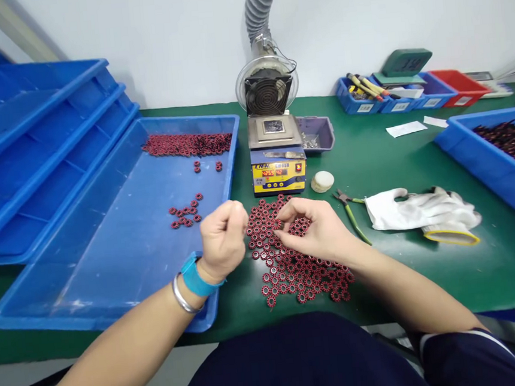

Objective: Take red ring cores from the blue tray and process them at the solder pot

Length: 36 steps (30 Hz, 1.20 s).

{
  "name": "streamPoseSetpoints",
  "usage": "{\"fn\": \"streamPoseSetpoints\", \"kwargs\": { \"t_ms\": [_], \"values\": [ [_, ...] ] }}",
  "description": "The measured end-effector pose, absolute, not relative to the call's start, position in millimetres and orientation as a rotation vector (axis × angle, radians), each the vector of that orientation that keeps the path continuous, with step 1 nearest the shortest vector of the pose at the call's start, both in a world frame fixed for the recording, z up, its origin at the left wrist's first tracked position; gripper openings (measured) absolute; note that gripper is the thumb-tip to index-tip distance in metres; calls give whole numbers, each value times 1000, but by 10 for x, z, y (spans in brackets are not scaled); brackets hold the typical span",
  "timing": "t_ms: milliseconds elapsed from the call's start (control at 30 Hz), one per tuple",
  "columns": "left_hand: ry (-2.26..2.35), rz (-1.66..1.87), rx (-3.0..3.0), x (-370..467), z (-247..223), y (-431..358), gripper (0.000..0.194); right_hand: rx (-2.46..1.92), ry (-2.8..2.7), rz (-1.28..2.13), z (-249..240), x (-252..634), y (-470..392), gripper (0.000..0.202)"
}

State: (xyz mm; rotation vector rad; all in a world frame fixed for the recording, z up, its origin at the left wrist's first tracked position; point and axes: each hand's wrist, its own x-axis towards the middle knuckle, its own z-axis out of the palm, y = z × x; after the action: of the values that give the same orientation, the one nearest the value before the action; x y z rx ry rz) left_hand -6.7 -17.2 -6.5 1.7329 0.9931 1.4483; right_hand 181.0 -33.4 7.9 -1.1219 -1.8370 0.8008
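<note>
Seated workstation, green worktop (396, 289), as I see it from my remote post through the head camera. My left hand (223, 241) is clenched into a fist over the right-hand rim of a long blue tray (105, 254); its curled fingers hide the palm, so I am unable to say whether it encloses anything. A turquoise band (196, 278) and a silver bangle (183, 295) encircle that wrist. My right hand (312, 230) pinches a small red-and-black ring (279, 223) between thumb and forefinger, just above a spread of similar rings (305, 279) lying on the worktop between the tray and the right forearm. Inside the tray, further rings form a dense block (185, 144) along the far wall, with a loose cluster (186, 212) nearer the left hand. Directly beyond the spread stands a yellow-and-blue heating unit (278, 176), its display lit in red, with a purple bin (322, 132) behind its right side and a round white container (322, 181) just beside it. To the right lie green-handled cutters (352, 218) and, next to them, white gloves (403, 210).
</note>
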Motion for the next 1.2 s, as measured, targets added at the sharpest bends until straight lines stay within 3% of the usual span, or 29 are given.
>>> {"fn": "streamPoseSetpoints", "kwargs": {
  "t_ms": [100,200,300,433,633,867,1033,1200],
  "values": [
    [1000,1498,1501,-91,-71,-121,39,-1129,-1669,1113,124,1878,-245,20],
    [947,1314,1422,-63,-71,-99,25,-1096,-1517,1376,169,1909,-151,25],
    [877,1169,1397,-15,-90,-120,28,-1043,-1402,1591,179,1885,-99,29],
    [854,1144,1341,19,-125,-144,31,-998,-1317,1707,135,1817,-86,34],
    [890,1268,1363,3,-12,-138,20,-948,-1228,1811,98,1762,-81,26],
    [1029,1540,1173,-149,33,-41,19,-944,-1127,1790,99,1831,4,31],
    [1036,1241,1327,-74,-18,-92,19,-1019,-1085,1675,224,2002,251,37],
    [984,871,1499,10,-100,-152,21,-1225,-1281,1292,519,2257,872,29]
  ]
}}
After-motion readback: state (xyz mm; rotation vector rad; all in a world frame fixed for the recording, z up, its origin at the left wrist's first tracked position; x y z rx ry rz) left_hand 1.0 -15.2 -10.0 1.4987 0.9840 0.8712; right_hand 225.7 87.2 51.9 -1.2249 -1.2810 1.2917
